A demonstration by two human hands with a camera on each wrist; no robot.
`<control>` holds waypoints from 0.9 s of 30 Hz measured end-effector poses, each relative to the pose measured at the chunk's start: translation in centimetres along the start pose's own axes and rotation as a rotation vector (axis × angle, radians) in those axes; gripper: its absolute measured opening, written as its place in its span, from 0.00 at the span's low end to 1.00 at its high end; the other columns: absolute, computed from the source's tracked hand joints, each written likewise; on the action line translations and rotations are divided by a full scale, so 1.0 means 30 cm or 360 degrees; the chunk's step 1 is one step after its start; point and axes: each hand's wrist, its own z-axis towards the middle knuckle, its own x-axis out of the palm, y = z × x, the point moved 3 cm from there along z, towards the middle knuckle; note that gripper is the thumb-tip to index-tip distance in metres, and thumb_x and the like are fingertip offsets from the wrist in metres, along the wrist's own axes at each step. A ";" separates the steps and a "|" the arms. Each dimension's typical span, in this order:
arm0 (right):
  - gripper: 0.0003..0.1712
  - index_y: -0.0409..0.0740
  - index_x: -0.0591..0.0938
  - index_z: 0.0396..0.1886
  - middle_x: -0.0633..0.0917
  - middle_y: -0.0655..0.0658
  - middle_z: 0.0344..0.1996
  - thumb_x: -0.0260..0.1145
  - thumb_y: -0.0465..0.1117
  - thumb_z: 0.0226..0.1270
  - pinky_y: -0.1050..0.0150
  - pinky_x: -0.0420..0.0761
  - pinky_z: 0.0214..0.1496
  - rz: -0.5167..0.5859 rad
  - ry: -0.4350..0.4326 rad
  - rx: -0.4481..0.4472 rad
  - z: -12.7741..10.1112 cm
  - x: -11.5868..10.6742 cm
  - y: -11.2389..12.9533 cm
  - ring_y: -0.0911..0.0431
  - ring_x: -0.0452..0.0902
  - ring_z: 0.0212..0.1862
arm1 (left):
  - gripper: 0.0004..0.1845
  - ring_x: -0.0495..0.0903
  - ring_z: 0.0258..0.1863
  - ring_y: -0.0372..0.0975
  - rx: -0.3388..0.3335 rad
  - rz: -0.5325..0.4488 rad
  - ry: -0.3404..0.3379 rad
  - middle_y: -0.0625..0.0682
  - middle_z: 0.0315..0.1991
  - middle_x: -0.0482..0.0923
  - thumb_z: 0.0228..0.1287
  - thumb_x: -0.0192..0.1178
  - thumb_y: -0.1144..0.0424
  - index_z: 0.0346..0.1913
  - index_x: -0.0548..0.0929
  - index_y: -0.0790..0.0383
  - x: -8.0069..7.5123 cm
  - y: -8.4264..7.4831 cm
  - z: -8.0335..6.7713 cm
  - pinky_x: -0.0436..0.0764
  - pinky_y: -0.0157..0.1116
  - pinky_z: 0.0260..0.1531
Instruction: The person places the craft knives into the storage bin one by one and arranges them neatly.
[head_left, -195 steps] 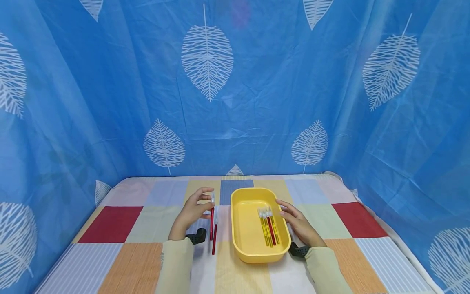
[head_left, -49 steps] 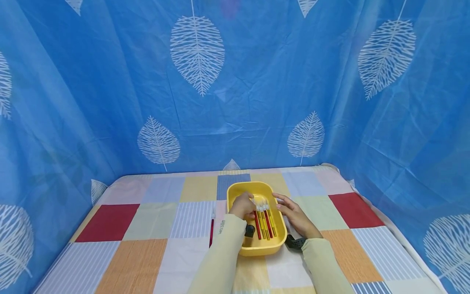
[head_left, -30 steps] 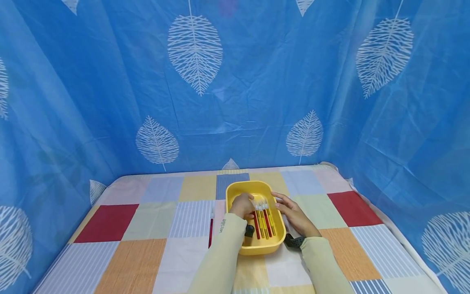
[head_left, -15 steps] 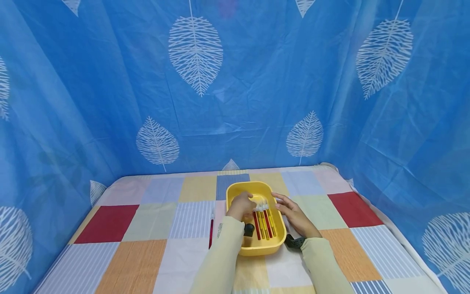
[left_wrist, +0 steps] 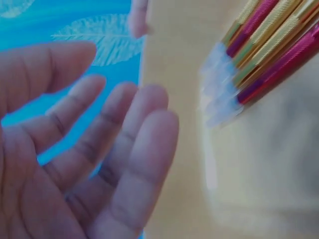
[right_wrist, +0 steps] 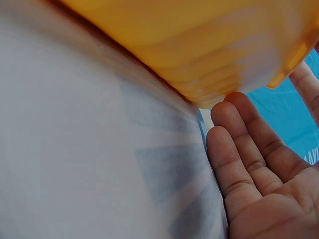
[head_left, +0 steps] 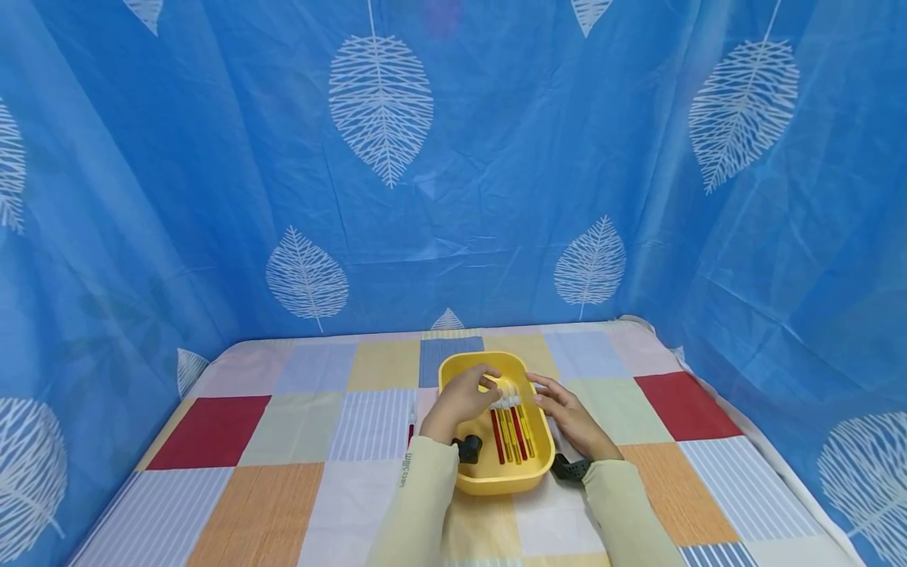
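A yellow plastic tray (head_left: 496, 487) sits on the table with several slim pen-like tools (head_left: 512, 433) side by side in it. In the left wrist view, these tools (left_wrist: 274, 55) have knurled red or gold metal handles and clear caps. My left hand (head_left: 464, 400) hovers over the tray's left half, fingers parted and holding nothing. Another red tool (head_left: 411, 431) lies on the cloth left of the tray, partly hidden by my left sleeve. My right hand (head_left: 572, 417) rests at the tray's right side; in the right wrist view its fingers (right_wrist: 224, 154) extend beside the outer wall.
A patchwork cloth (head_left: 283, 504) covers the table. Blue curtains (head_left: 460, 157) with white leaf prints enclose the back and sides. A black wrist camera (head_left: 469, 449) on my left wrist overlaps the tray's left part.
The left hand took a red tool from the cloth and laid it at the row's left end. In the last half second it has let go and risen. The right hand stays put.
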 end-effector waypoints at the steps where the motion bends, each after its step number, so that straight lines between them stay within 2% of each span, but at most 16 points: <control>1: 0.32 0.36 0.64 0.84 0.71 0.22 0.73 0.56 0.43 0.89 0.56 0.86 0.63 0.0004 -0.0001 0.0000 0.000 0.000 0.000 0.36 0.78 0.68 | 0.19 0.86 0.52 0.51 0.0030 -0.0004 0.0016 0.59 0.57 0.86 0.80 0.65 0.62 0.67 0.82 0.62 -0.006 -0.003 -0.008 0.86 0.51 0.52; 9: 0.32 0.35 0.64 0.84 0.72 0.23 0.72 0.57 0.42 0.88 0.59 0.86 0.62 0.0001 -0.0007 0.0001 -0.001 0.003 0.000 0.38 0.79 0.67 | 0.18 0.87 0.49 0.57 0.0198 -0.0159 0.0049 0.58 0.56 0.85 0.82 0.61 0.64 0.68 0.81 0.60 -0.056 0.004 -0.058 0.88 0.46 0.45; 16: 0.32 0.36 0.65 0.84 0.72 0.23 0.72 0.57 0.42 0.88 0.62 0.85 0.61 -0.0005 -0.0024 -0.0001 -0.001 0.003 0.000 0.38 0.79 0.67 | 0.17 0.85 0.44 0.48 0.0367 -0.0267 -0.0042 0.61 0.58 0.84 0.82 0.60 0.66 0.68 0.82 0.62 -0.119 0.007 -0.091 0.89 0.41 0.43; 20: 0.32 0.36 0.65 0.83 0.72 0.23 0.72 0.57 0.42 0.88 0.63 0.84 0.62 -0.0013 -0.0034 -0.0005 -0.001 0.003 0.000 0.38 0.78 0.67 | 0.17 0.85 0.46 0.50 0.0395 -0.0288 -0.0101 0.62 0.58 0.85 0.82 0.60 0.67 0.68 0.82 0.62 -0.153 0.012 -0.112 0.89 0.43 0.45; 27: 0.32 0.36 0.65 0.83 0.72 0.24 0.72 0.57 0.42 0.88 0.63 0.83 0.63 -0.0033 -0.0036 -0.0009 -0.001 0.006 0.001 0.38 0.78 0.68 | 0.18 0.85 0.46 0.47 0.0425 -0.0309 -0.0176 0.61 0.57 0.86 0.82 0.60 0.67 0.69 0.81 0.62 -0.203 0.029 -0.134 0.90 0.46 0.46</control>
